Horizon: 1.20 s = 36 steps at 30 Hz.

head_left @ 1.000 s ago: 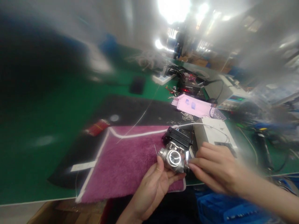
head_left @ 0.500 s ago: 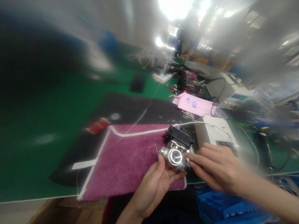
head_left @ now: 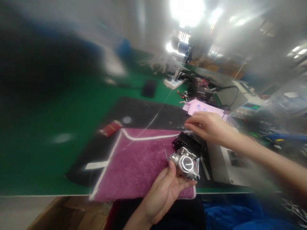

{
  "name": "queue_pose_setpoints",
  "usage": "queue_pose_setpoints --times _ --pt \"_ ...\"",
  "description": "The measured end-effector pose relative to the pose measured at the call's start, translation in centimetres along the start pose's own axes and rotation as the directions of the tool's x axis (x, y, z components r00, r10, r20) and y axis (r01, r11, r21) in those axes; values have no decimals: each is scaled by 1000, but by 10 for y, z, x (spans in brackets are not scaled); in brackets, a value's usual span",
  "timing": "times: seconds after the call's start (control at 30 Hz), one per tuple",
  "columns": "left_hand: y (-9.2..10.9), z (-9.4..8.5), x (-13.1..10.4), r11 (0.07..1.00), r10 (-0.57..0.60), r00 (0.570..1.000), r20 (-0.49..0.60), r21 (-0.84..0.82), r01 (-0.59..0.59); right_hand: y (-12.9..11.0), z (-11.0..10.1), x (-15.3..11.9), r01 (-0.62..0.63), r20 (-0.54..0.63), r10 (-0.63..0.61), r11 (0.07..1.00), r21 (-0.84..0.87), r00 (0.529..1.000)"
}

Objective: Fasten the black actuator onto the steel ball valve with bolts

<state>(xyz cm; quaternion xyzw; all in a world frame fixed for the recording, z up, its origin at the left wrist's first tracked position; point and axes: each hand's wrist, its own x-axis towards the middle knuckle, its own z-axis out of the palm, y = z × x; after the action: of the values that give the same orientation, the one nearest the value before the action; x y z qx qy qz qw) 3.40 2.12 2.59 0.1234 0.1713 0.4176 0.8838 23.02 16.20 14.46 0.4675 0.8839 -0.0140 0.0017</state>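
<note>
Metal fitting (head_left: 185, 165), one: sat over the purple cloth (head_left: 139, 166), clamped in the grip of the left hand (head_left: 165, 190). Right hand (head_left: 208, 127): had left the fitting's side for small parts (head_left: 181, 127) beyond; grip's closure could not be told. Fitting work: apparently paused.

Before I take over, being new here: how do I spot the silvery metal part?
On the green table lies a purple cloth. Over its right end, the left hand holds the silvery metal part. Its bright ring sets it apart from the black block just beyond.
</note>
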Motion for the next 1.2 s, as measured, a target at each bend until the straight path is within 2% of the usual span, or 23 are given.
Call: queue_pose_setpoints --times 0.07,0.13,0.23,0.3,0.43,0.57,0.77,0.9,1.07,1.2 --pt "-1 -1 0 1000 4 1000 1 5 -4 12 10 33 -22 107 26 999 -45 994" --pt "-2 -1 0 1000 7 1000 9 2 -7 21 22 54 -27 222 46 996 -88 974" --pt "-3 -2 1 1000 6 1000 27 -5 -6 26 37 64 -37 351 87 988 -147 932" --pt "-2 -2 1 1000 4 999 33 -7 -4 27 42 63 -55 385 120 983 -176 915" --pt "-3 -4 1 1000 1 999 36 -9 -1 21 42 69 -110 348 171 976 -189 922" --pt "-4 -5 1 1000 2 999 45 -3 -2 9 44 86 -92 301 116 992 -92 947" --pt "-4 -4 1 1000 5 999 36 -7 -5 3 57 103 -105 345 97 994 7 934" --pt "-2 -4 2 1000 11 999 37 3 -11 8 65 105 -162 374 140 986 27 917" --pt "-3 -4 2 1000 10 999 50 3 -10 5 69 105 -242 345 218 970 29 913" --pt "-4 -5 2 1000 7 999 46 -4 -7 0 56 95 -234 302 201 969 77 932"
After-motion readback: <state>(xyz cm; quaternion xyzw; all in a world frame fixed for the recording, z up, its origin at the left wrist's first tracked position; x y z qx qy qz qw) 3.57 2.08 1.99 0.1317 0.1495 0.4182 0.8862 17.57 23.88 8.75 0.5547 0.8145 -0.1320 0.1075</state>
